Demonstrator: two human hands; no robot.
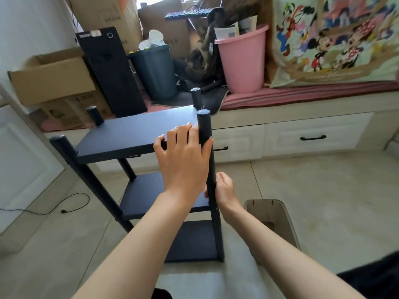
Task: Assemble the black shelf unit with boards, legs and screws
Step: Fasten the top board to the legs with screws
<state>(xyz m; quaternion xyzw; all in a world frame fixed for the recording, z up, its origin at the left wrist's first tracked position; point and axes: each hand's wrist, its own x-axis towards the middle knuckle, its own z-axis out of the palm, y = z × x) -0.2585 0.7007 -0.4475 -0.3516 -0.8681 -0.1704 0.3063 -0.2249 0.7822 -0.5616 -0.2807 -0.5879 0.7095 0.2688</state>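
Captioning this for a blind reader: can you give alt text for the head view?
A left hand rests on the top board of a black shelf unit while the right hand grips its near leg.

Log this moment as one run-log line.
left hand: rests on top board | right hand: grips near-right leg | shelf unit: upright, three boards mounted
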